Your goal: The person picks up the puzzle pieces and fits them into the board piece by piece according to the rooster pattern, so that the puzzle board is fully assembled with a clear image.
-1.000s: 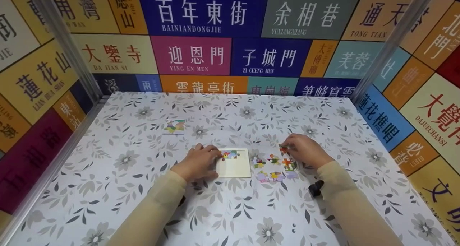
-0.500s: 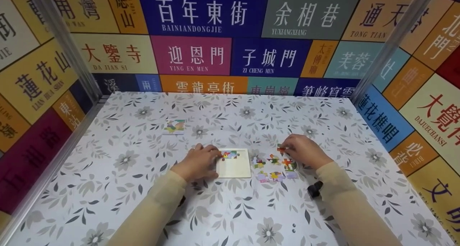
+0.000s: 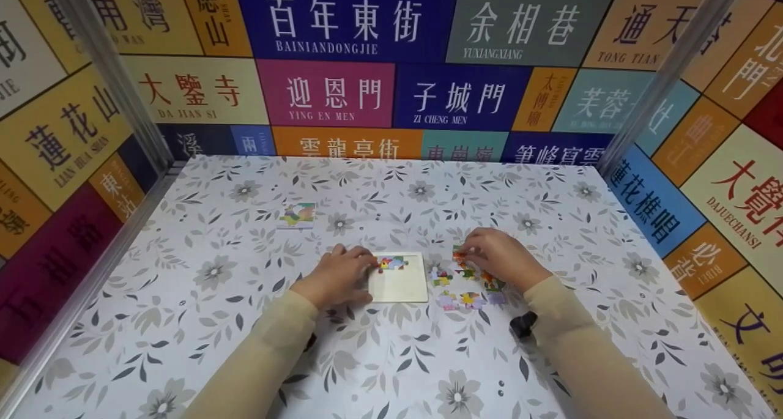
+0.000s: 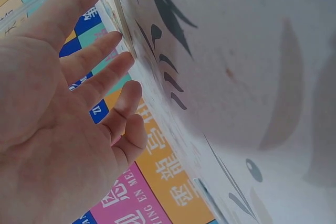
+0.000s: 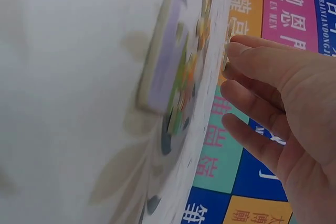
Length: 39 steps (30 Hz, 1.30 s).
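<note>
My left hand (image 3: 337,276) rests at the left side of a cream puzzle tray (image 3: 399,289), thumb and fingertips touching its edge, as the left wrist view also shows. Joined puzzle pieces (image 3: 394,263) lie along the tray's top, at the upper left. To the right of the tray, my right hand (image 3: 503,259) pinches an orange-red and green puzzle piece (image 3: 458,254) between thumb and fingertips, above the loose pieces. In the right wrist view that piece shows only as a thin edge at the fingertips. The hand partly covers the loose pieces below it.
Several loose puzzle pieces (image 3: 469,300) lie on the flower-patterned tablecloth (image 3: 391,370) right of the tray. A small colourful picture card (image 3: 296,215) lies farther back at the left. Panels with printed characters (image 3: 342,21) wall the table at the back and sides.
My right hand has moved left toward the tray, carrying the pinched puzzle piece over the loose ones. My left hand and the tray have stayed in place.
</note>
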{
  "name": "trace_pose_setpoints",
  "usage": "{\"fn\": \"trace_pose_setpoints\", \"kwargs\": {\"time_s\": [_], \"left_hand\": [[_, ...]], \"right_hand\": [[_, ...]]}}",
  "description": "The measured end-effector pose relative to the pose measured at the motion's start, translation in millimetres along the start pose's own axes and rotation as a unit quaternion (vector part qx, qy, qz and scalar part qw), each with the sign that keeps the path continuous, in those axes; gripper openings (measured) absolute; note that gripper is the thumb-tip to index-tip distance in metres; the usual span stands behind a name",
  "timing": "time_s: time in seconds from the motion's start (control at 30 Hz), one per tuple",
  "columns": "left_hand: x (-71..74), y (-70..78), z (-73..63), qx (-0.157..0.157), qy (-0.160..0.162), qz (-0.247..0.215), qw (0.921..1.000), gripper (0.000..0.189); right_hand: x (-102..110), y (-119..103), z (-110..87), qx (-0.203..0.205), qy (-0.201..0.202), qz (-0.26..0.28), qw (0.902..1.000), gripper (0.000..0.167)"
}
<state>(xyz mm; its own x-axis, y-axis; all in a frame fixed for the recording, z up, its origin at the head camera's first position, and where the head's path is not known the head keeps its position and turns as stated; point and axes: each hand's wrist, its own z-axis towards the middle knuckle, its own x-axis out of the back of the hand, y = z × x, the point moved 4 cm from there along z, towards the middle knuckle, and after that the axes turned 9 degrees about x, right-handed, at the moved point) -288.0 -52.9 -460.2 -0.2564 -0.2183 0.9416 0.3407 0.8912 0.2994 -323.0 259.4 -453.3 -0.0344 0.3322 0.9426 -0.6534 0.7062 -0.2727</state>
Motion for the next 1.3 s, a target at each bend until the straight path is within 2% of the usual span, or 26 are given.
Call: {"fn": "trace_pose_setpoints", "kwargs": {"time_s": [0.4, 0.6, 0.83, 1.3], "left_hand": [[-1.5, -0.6, 1.5, 0.017, -0.013, 0.004, 0.9998, 0.064], [-1.8, -1.1, 1.2, 0.024, -0.020, 0.000, 0.9995, 0.065], [-0.3, 0.1, -0.7, 0.005, -0.004, -0.012, 0.9999, 0.062], [-2.5, -1.1, 3.4, 0.020, -0.015, 0.005, 0.9997, 0.064]], "right_hand": [[-3, -27, 13.0, 0.015, -0.009, -0.009, 0.9998, 0.014], [-7, -36, 19.1, 0.038, -0.001, -0.020, 0.9991, 0.013], [-13, -46, 26.7, 0.040, -0.006, -0.009, 0.9992, 0.015], [-25, -62, 40.2, 0.073, -0.016, -0.013, 0.9971, 0.017]]}}
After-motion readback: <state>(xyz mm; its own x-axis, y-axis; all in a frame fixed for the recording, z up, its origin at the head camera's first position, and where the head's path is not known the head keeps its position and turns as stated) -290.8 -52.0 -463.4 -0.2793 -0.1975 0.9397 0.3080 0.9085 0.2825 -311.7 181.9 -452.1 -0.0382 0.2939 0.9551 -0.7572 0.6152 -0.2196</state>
